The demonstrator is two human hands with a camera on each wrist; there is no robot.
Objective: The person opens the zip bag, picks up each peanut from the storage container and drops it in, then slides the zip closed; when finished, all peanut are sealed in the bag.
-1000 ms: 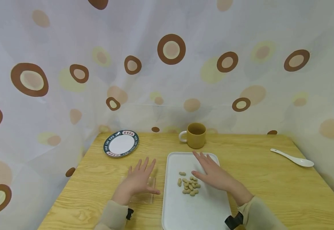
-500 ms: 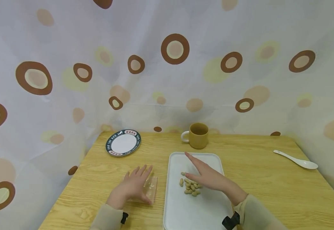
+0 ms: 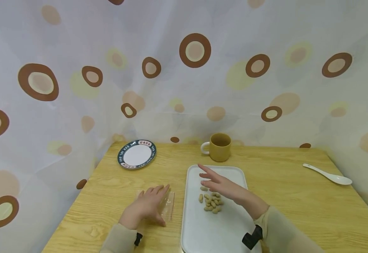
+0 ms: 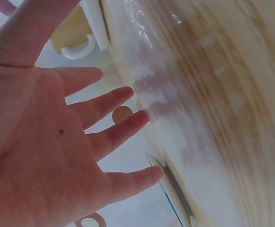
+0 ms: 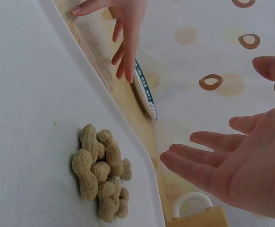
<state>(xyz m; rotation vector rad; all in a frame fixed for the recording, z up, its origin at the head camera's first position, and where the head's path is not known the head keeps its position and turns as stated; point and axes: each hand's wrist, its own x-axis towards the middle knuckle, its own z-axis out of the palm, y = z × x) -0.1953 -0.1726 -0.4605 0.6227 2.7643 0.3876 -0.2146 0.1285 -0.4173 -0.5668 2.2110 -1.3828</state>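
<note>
My left hand [image 3: 146,207] hovers with spread fingers over a clear zip bag [image 3: 168,207] that lies flat on the table. In the left wrist view its fingertips come close to the plastic; whether they touch it I cannot tell. Over the white tray [image 3: 215,232] hangs my right hand [image 3: 223,184], its fingers loosely extended and holding nothing. Several unshelled peanuts [image 3: 213,202] lie in a small heap on the tray, below and in front of that hand. The right wrist view shows the peanuts [image 5: 102,172] apart from the fingers.
Behind the tray stands a mustard mug [image 3: 220,147] with a white handle. A plate with a dark patterned rim [image 3: 122,160] lies at the back left. A white spoon [image 3: 327,174] rests at the right. A patterned curtain [image 3: 184,91] encloses the table.
My left hand has moved a little down and nearer the zip bag. The right hand has shifted left over the tray. The head view has tilted slightly.
</note>
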